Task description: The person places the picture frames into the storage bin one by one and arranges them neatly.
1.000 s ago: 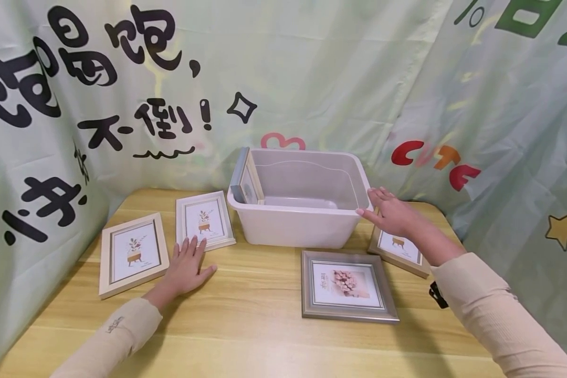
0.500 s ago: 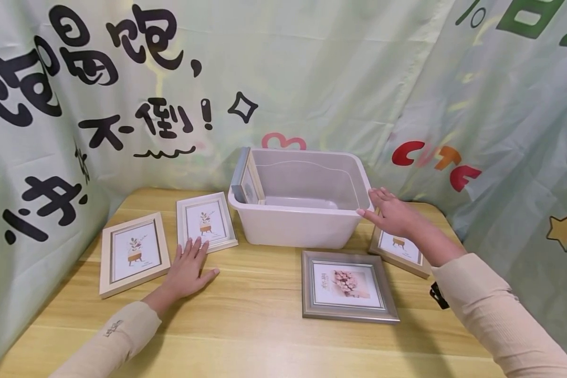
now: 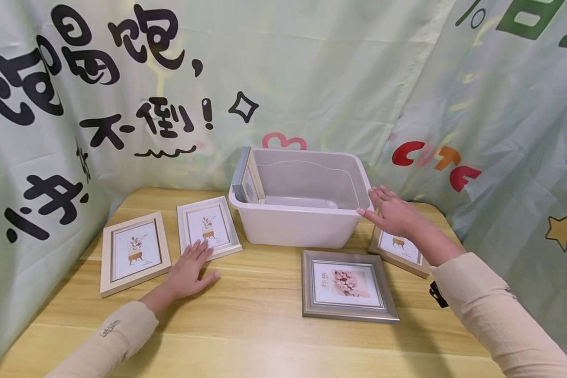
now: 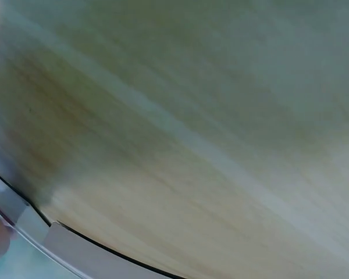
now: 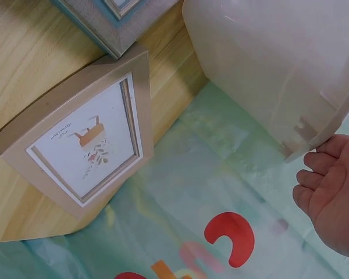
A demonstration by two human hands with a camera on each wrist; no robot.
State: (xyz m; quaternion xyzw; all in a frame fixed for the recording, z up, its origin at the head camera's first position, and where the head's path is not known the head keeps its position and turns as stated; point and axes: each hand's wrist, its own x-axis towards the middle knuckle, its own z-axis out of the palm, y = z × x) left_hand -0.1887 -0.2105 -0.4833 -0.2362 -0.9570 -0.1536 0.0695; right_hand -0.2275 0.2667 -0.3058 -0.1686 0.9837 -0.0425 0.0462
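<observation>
My left hand (image 3: 189, 270) lies with its fingers extended, fingertips on the near edge of a white picture frame (image 3: 183, 231). The frame lies face up, left of a pale plastic tub (image 3: 297, 228). My right hand (image 3: 392, 212) rests against the tub's right rim, its fingers along the outside and its thumb at the front corner. In the right wrist view that hand (image 5: 331, 197) touches the tub's rim (image 5: 337, 122). A blue-grey frame (image 3: 240, 176) and a light wooden frame (image 3: 254, 178) stand upright inside, against the left wall. The left wrist view shows mostly blurred tabletop.
A light wood frame (image 3: 106, 260) lies at the left. A large silver-brown frame (image 3: 349, 313) lies before the tub. Under my right forearm lies a brown frame (image 3: 401, 263), partly hidden. The wooden table (image 3: 245, 315) ends at a printed curtain (image 3: 312, 79) behind.
The white picture frame has slid slightly toward me and to the right under my left fingertips. My right hand has stayed at the tub's rim.
</observation>
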